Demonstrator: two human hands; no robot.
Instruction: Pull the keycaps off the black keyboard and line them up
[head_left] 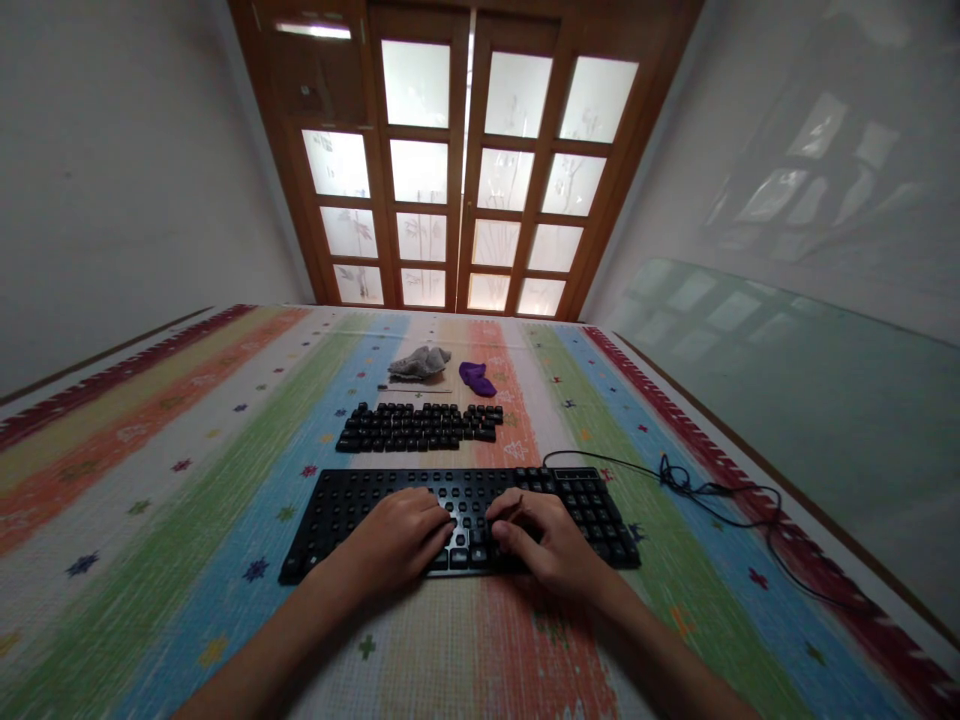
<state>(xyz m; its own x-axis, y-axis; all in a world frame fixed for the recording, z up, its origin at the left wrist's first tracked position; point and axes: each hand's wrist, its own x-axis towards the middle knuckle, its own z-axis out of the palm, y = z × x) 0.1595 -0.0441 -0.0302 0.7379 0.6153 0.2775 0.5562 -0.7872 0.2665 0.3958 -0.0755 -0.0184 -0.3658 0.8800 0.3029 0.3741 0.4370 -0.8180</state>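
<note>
Head view: your left hand (394,545) and right hand (551,545) both rest on the near edge of the black keyboard (352,505), which lies across the striped mat (187,500) right in front of you. The left fingers (439,525) lie close together, bent down onto the middle rows, and grip nothing that shows. The right fingers (525,510) curl in toward the thumb over the keys just beside them; whether they pinch a cap cannot be told from here. Beyond the keyboard, loose keycaps (420,427) sit in tidy rows. Past those lie a thin stick (416,388), a grey cloth (420,362) and a purple cloth (477,378), all well apart from your hands. The cable (712,490) runs off to your right in a loose tangle. As I judge it, the work goes best if your left hand pins the board flat while the right works on one key at a time, straight up or down, never levered sideways. Keep your wrists clear of that cable.
</note>
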